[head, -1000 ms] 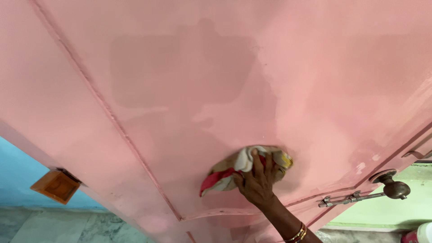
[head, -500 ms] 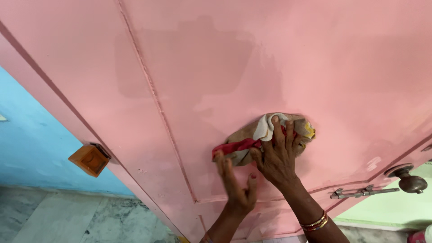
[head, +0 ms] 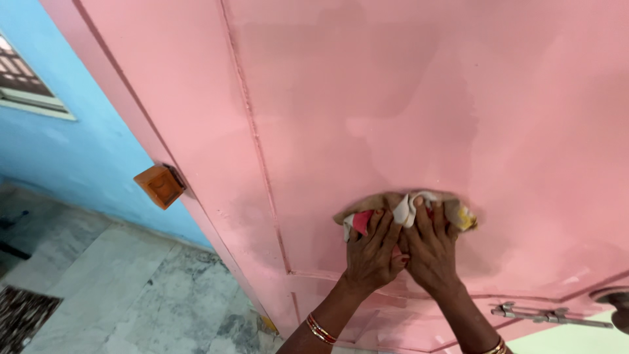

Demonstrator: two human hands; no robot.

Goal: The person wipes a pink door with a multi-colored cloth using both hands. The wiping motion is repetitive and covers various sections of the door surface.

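A home doorway, pink painted panelled door (head: 393, 98) with metal latch (head: 553, 316) at 4 o'clock, blue plastered wall (head: 72, 157) at 9 o'clock, grey marble floor (head: 131, 295) at 7 o'clock, barred window (head: 23, 78) at 10 o'clock

Both hands are pressing a cloth (head: 406, 210) flat against the door (head: 393, 98), left hand (head: 372, 252) just beside right hand (head: 429, 252) (thumbs touching). A latch bolt (head: 550, 316) is lying lower right of them; a small block (head: 159, 185) is sitting at the door's left edge.
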